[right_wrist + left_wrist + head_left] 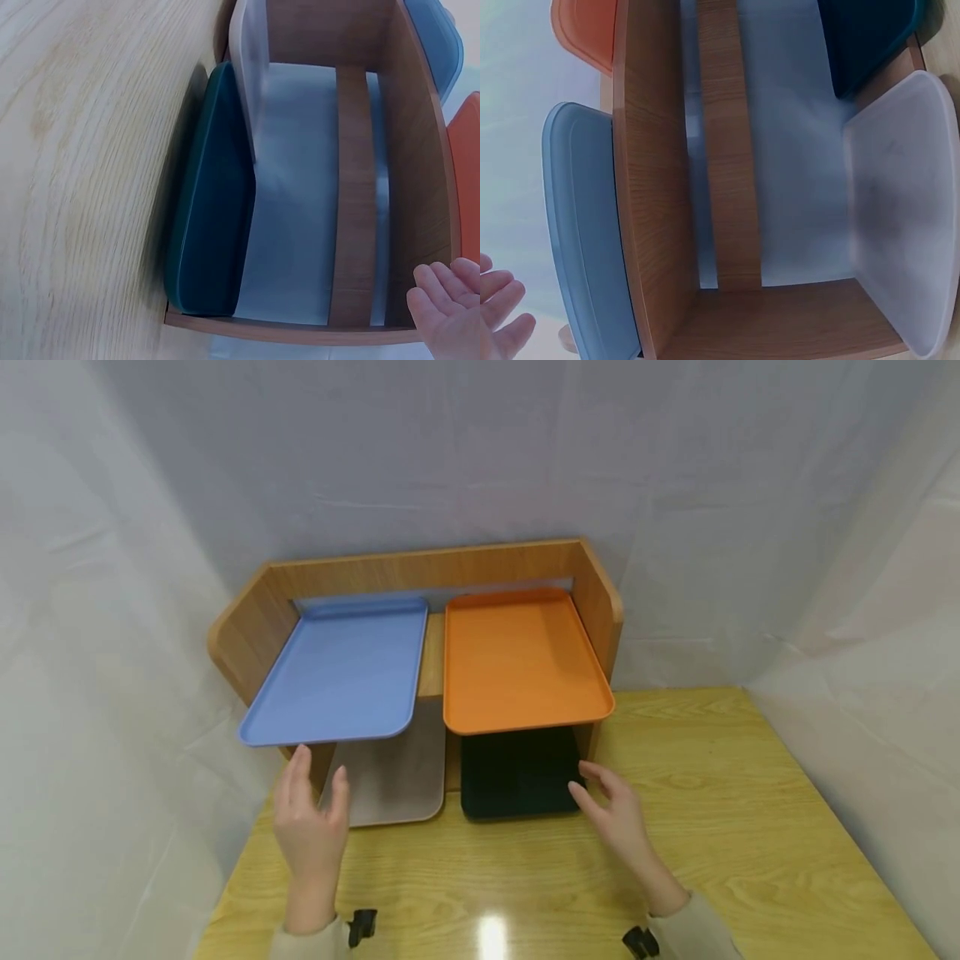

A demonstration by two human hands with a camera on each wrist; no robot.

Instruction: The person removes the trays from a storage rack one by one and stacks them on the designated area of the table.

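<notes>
Overhead, both hands hover empty with fingers spread before a wooden shelf (420, 568): the left hand (309, 827) just beside the grey tray (397, 777), the right hand (617, 814) at the black tray (517, 772). Above lie a blue tray (337, 672) and an orange tray (517, 660).

Left wrist: relaxed fingertips (499, 311) near the blue tray (581, 225).

Right wrist: loose fingers (446, 304) by the shelf (420, 150); the black tray (214, 217) lies on the table (82, 150).

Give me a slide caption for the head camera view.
Two open hands, left hand and right hand, hover before a wooden shelf holding four trays.
</notes>
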